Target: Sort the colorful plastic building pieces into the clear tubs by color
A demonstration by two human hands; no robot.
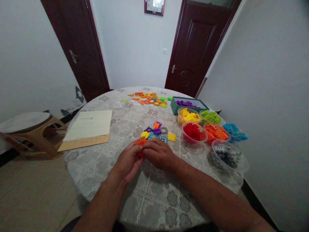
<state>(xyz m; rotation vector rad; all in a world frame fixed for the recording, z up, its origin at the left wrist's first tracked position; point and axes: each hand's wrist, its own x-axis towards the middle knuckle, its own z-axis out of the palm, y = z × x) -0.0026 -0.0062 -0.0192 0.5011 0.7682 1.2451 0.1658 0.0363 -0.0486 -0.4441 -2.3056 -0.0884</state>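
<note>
Orange plastic building pieces (140, 142) are pinched between both hands above the near middle of the table. My left hand (129, 161) closes on them from the left. From the right, my right hand (159, 154) has its fingers curled over the same pieces, and its fingertips are partly hidden. Just beyond the hands lie yellow pegs (145, 134), purple pieces (157, 131), an orange peg piece (156, 125), a grey gear-like ring (164, 130), blue pieces (163, 139) and a yellow toothed square (172, 137).
Clear tubs on the right hold yellow (189, 115), red (193, 132), orange (216, 132), green (211, 117) and grey pieces (228, 157). Blue pieces (234, 132) pile beside them. A green box (175, 107) holds purple pieces. Mixed pieces (149, 99) lie farther back; a cream folder (88, 124) lies left.
</note>
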